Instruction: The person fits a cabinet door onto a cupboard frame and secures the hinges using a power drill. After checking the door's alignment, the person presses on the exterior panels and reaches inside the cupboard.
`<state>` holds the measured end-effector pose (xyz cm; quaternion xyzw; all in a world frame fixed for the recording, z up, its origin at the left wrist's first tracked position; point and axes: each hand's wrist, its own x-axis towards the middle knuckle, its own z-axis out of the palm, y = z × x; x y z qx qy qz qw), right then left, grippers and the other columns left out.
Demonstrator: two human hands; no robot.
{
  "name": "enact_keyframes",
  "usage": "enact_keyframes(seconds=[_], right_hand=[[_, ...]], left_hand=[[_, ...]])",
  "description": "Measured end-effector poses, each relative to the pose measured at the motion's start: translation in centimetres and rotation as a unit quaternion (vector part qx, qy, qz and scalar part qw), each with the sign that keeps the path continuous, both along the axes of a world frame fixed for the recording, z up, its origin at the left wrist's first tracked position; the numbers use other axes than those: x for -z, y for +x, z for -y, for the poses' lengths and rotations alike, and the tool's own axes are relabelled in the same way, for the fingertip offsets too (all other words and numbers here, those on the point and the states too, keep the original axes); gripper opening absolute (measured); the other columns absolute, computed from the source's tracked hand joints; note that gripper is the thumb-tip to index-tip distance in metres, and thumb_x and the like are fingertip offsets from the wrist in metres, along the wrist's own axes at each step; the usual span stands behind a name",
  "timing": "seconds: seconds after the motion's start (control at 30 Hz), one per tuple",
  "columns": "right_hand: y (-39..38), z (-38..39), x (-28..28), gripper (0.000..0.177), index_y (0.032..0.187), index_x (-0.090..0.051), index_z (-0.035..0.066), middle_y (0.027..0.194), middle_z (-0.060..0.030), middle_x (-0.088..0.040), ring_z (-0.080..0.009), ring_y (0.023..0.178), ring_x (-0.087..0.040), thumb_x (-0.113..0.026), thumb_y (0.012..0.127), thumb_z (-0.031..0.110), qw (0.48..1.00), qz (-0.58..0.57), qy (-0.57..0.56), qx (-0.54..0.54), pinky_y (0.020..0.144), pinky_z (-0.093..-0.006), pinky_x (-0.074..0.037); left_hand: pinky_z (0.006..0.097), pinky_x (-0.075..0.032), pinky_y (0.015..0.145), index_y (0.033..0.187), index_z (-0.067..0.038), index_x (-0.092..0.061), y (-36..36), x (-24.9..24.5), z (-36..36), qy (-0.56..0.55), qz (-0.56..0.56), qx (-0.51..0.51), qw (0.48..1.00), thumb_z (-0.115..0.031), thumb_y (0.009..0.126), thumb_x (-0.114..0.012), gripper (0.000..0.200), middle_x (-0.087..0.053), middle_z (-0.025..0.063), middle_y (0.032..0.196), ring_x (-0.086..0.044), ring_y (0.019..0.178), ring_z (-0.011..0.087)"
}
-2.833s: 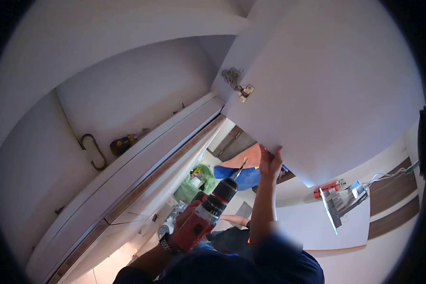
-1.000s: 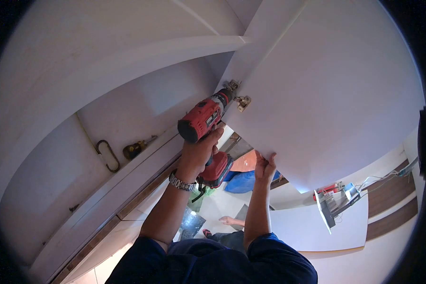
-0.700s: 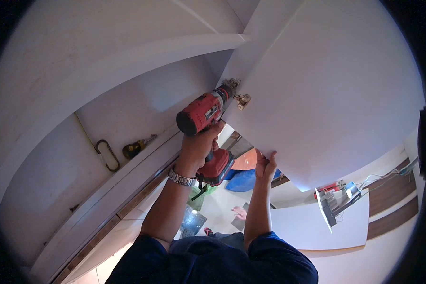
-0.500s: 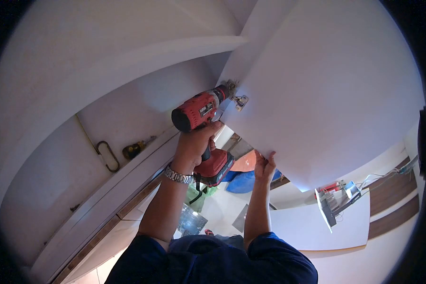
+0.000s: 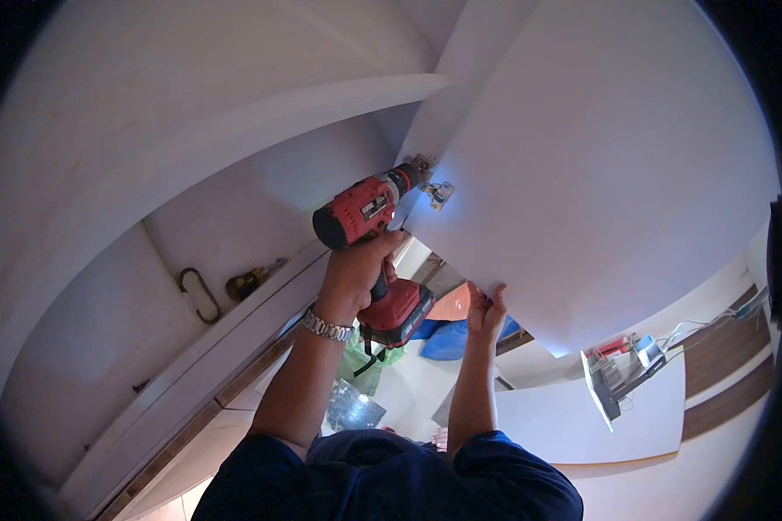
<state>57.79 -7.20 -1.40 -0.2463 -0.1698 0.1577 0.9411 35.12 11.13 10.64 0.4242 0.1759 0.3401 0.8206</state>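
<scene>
My left hand (image 5: 360, 269), with a metal-band watch on the wrist, is wrapped around the handle of a red and black cordless drill (image 5: 361, 211). The drill's nose points up and right at a metal hinge (image 5: 439, 194) on a white cabinet door (image 5: 582, 191). Bluish light falls around the hinge. The bit tip and any screw are too small to make out. My right hand (image 5: 487, 308) grips the door's lower edge, thumb pointing up and fingers partly hidden.
A screwdriver (image 5: 248, 283) and a hook-shaped metal piece (image 5: 202, 295) lie on the shelf (image 5: 87, 365) at left. Beyond the door is a white panel (image 5: 599, 417) with wired parts (image 5: 613, 382) near it. Blue sheeting (image 5: 447, 339) and a green bag (image 5: 365, 365) lie below.
The view has shifted slightly, with the drill and door sitting a little lower. Bluish light now shows more strongly around the hinge. Both hands keep their hold.
</scene>
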Motion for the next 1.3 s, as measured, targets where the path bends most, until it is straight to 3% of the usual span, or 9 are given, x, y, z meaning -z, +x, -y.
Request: enact_keyframes(seconds=[0.33, 0.43, 0.53, 0.73, 0.83, 1.03, 1.3], right_hand=[[-0.6, -0.1, -0.4, 0.044, 0.131, -0.045, 0.009, 0.124, -0.0140, -0.056, -0.0301, 0.111, -0.059, -0.062, 0.090, 0.014, 1.000, 0.008, 0.008, 0.000, 0.087, -0.0521, -0.055], [0.1, 0.1, 0.1, 0.044, 0.131, -0.045, 0.009, 0.125, -0.0137, -0.056, -0.0302, 0.111, -0.058, -0.062, 0.090, 0.014, 1.000, 0.015, 0.016, -0.013, 0.088, -0.0520, -0.055], [0.3, 0.2, 0.3, 0.044, 0.131, -0.045, 0.009, 0.127, -0.0133, -0.054, -0.0306, 0.113, -0.057, -0.061, 0.090, 0.013, 1.000, 0.011, 0.010, -0.016, 0.088, -0.0520, -0.055], [2.0, 0.4, 1.3, 0.045, 0.131, -0.045, 0.008, 0.127, -0.0130, -0.055, -0.0309, 0.110, -0.059, -0.062, 0.090, 0.012, 0.999, -0.009, 0.016, -0.046, 0.094, -0.0543, -0.050], [1.8, 0.9, 1.3, 0.045, 0.132, -0.044, 0.009, 0.127, -0.0124, -0.055, -0.0312, 0.112, -0.059, -0.061, 0.091, 0.014, 0.999, 0.006, 0.011, -0.043, 0.093, -0.0550, -0.051], [0.7, 0.5, 0.0, 0.041, 0.134, -0.040, 0.010, 0.132, -0.0135, -0.051, -0.0328, 0.118, -0.054, -0.053, 0.096, 0.016, 0.999, -0.004, -0.009, -0.038, 0.093, -0.0533, -0.052], [0.6, 0.8, -0.2, 0.040, 0.133, -0.042, 0.009, 0.130, -0.0127, -0.052, -0.0310, 0.118, -0.054, -0.054, 0.095, 0.014, 0.999, -0.006, -0.004, -0.052, 0.093, -0.0533, -0.052]], left_hand=[[0.0303, -0.046, 0.046, 0.085, -0.008, -0.058, 0.6, 0.1, 0.5, -0.004, -0.002, -0.009, 1.000, -0.012, 0.082, -0.069, 0.012, -0.055, 0.0021, 0.059, -0.053, 0.045, 0.0144], [0.0313, -0.047, 0.046, 0.086, -0.009, -0.058, 0.9, 0.2, 0.3, -0.113, 0.040, 0.035, 0.992, -0.013, 0.083, -0.069, 0.013, -0.055, 0.0017, 0.060, -0.053, 0.046, 0.0143], [0.0321, -0.047, 0.047, 0.086, -0.010, -0.058, 0.6, 0.1, 0.3, -0.063, 0.029, 0.017, 0.997, -0.014, 0.083, -0.070, 0.013, -0.054, 0.0013, 0.061, -0.053, 0.047, 0.0142], [0.0332, -0.048, 0.050, 0.085, -0.011, -0.057, 1.1, 0.5, 0.5, -0.102, 0.038, 0.035, 0.993, -0.013, 0.083, -0.069, 0.013, -0.054, 0.0010, 0.061, -0.052, 0.048, 0.0146], [0.0328, -0.048, 0.051, 0.084, -0.011, -0.056, 1.0, -0.3, 1.0, -0.197, 0.095, 0.071, 0.973, -0.013, 0.083, -0.070, 0.014, -0.054, 0.0013, 0.062, -0.053, 0.050, 0.0146], [0.0314, -0.049, 0.053, 0.084, -0.011, -0.056, 0.7, 0.3, 1.2, -0.159, 0.091, 0.069, 0.981, -0.017, 0.083, -0.071, 0.016, -0.055, 0.0010, 0.063, -0.055, 0.052, 0.0145], [0.0300, -0.049, 0.052, 0.086, -0.010, -0.058, -5.1, 1.4, 3.4, 0.038, 0.005, -0.013, 0.999, -0.017, 0.083, -0.072, 0.016, -0.057, 0.0015, 0.065, -0.055, 0.052, 0.0120]])
